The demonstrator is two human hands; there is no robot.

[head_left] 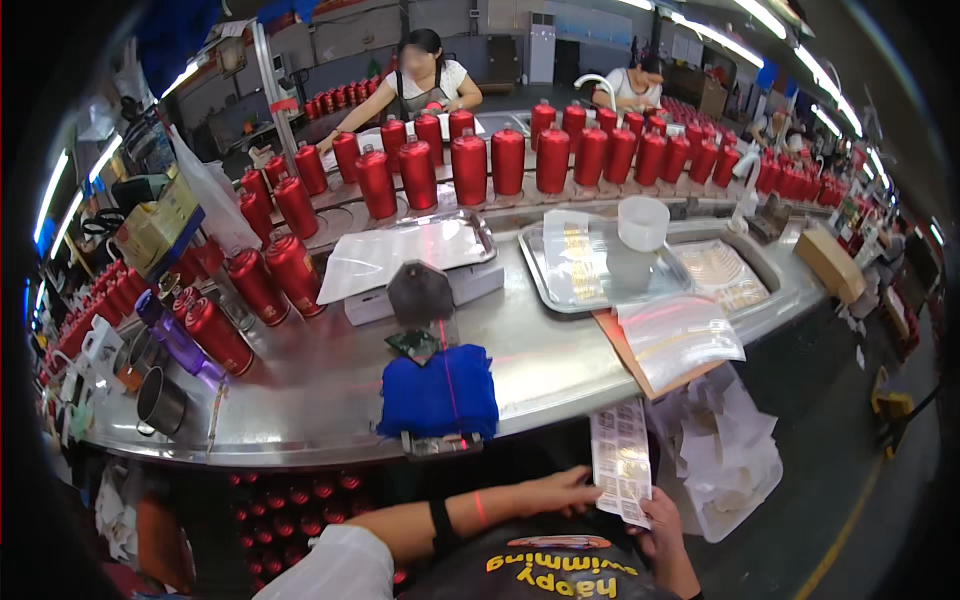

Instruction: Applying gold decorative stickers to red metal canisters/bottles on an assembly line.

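Observation:
A white sheet of gold-printed labels (621, 455) hangs over the near edge of the bench, in front of my body. My right hand (660, 522) grips its lower right corner, thumb on the face. At the sheet's left edge my left hand (562, 490) has its fingers drawn together on the margin; its fingertips are small and partly hidden. Just left of the hands, a blue cloth (440, 392) covers a holder at the bench edge, crossed by a red laser line. A dark hexagonal plate (420, 292) stands behind it.
Red bottles (469, 170) stand in rows along the far line. Metal trays (540, 262) hold label sheets and a white tub (643, 223). A bin of waste paper (725, 455) sits at right. A steel mug (161, 400) and purple bottle (175, 335) stand left. Co-workers (435, 80) sit opposite.

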